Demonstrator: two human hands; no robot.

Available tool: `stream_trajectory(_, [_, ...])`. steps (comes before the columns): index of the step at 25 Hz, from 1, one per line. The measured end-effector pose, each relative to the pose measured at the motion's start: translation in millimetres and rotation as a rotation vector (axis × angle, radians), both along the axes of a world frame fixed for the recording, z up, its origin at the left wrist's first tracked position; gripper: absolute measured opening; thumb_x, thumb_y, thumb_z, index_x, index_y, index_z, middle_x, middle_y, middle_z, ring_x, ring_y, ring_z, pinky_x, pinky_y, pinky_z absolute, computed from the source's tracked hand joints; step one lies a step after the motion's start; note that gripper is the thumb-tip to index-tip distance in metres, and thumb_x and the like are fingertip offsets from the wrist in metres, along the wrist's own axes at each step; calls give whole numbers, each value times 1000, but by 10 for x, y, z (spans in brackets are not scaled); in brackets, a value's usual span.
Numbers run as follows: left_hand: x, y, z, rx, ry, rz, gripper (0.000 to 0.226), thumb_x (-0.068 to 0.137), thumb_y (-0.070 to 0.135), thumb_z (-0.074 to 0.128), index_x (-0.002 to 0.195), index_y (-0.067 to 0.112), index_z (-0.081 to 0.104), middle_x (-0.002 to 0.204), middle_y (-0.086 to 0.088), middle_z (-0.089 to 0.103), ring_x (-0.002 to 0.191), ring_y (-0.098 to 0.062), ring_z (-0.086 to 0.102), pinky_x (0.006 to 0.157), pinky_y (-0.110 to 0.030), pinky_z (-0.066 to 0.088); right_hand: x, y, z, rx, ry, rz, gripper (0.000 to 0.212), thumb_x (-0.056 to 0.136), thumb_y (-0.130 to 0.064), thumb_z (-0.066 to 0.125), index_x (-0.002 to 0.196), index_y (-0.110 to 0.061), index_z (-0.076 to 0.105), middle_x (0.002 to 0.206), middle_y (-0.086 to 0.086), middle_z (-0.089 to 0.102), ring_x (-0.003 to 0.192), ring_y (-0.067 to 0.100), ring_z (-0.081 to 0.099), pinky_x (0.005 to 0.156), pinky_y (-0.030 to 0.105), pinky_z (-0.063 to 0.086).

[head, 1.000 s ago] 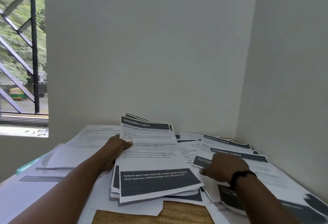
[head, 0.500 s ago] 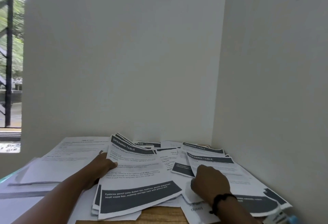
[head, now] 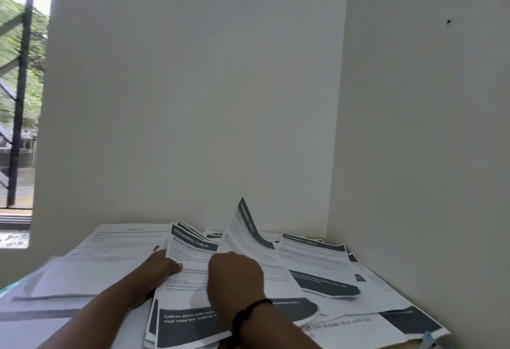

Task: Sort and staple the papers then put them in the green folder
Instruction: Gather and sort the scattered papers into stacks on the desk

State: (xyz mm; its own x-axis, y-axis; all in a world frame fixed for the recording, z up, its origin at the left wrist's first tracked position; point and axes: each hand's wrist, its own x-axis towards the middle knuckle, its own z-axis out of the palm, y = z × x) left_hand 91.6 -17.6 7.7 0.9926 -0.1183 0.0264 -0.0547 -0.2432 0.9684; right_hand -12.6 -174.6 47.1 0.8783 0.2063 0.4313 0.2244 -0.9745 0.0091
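As thin and limp, lifted sheet [head: 248, 234] pinched by right hand [head: 234, 277]; left hand [head: 162, 264] gripping stack [head: 185, 307] edge.

Two plain white walls [head: 193, 100] are meeting in a corner [head: 340, 127] behind the bench. At the left a window [head: 16, 100] with a dark metal grille [head: 19, 86] is showing blurred green trees [head: 36, 53]. A small dark mark [head: 448, 21] is sitting high on the right wall.
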Motion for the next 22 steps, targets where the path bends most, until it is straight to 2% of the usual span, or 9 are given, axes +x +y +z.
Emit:
stream_trajectory(3, [-14, 29, -7, -34, 9, -18, 26, 97, 1, 48, 121, 5, 55, 96, -12, 72, 76, -27, 73, 59, -32, 56, 102, 217, -101, -13, 70, 72, 23, 93, -5, 44, 111, -1, 59, 112, 20, 63, 103, 39, 60, 82, 42, 46])
stream_trajectory(5, [-31, 17, 14, -117, 4, -44, 28, 103, 16, 44, 125, 6, 57, 114, -12, 70, 93, -29, 71, 83, -42, 57, 158, 310, -170, -9, 94, 99, 24, 93, -5, 45, 111, 0, 59, 112, 21, 63, 104, 40, 60, 85, 44, 46])
stream_trajectory(7, [-32, -14, 15, -143, -5, -76, 45, 101, 39, 41, 132, 9, 54, 133, 3, 53, 123, -27, 55, 109, -40, 39, 191, 385, -216, -6, 114, 122, 23, 92, -6, 47, 111, 0, 59, 111, 21, 63, 104, 40, 59, 86, 44, 46])
stream_trajectory(8, [-11, -13, 7, -144, -4, -101, 53, 98, 46, 41, 135, 10, 52, 135, 8, 47, 131, -25, 47, 112, -37, 32, 207, 425, -234, 2, 123, 133, 23, 91, -7, 48, 110, 0, 59, 112, 20, 63, 105, 39, 59, 86, 43, 46])
stream_trajectory(10, [-15, -5, 17, -161, -34, -134, 46, 93, 44, 53, 130, 16, 54, 130, 9, 51, 127, -21, 49, 106, -33, 36, 234, 506, -268, 33, 130, 150, 24, 92, -10, 48, 111, -1, 59, 113, 20, 63, 106, 38, 59, 87, 43, 46])
stream_trajectory(13, [120, 73, -64, -153, -34, -172, 41, 78, 29, 77, 114, 14, 65, 117, -2, 70, 102, -18, 69, 93, -33, 51, 312, 610, -328, 59, 124, 149, 28, 93, -8, 45, 114, 2, 59, 115, 22, 62, 107, 38, 59, 89, 43, 46])
stream_trajectory(16, [192, 107, -108, -105, -27, -107, 25, 86, 3, 69, 109, 14, 65, 102, -1, 75, 90, -15, 72, 75, -25, 55, 378, 675, -387, 87, 139, 161, 28, 93, -9, 45, 113, 4, 60, 113, 23, 63, 105, 37, 61, 88, 42, 46])
stream_trajectory(19, [277, 116, -113, 82, -42, -26, 22, 89, 5, 65, 109, 13, 64, 105, -2, 72, 96, -17, 68, 75, -22, 53, 401, 703, -432, 200, 126, 186, 33, 93, -24, 45, 110, -3, 63, 110, 17, 65, 101, 33, 61, 84, 38, 46])
stream_trajectory(22, [378, 125, -122, 155, -25, 66, 30, 91, 6, 56, 120, -1, 58, 117, -20, 65, 103, -31, 65, 64, -18, 52, 413, 611, -355, 339, 203, 253, 35, 86, -41, 48, 98, -16, 69, 104, 6, 67, 97, 25, 62, 80, 33, 46])
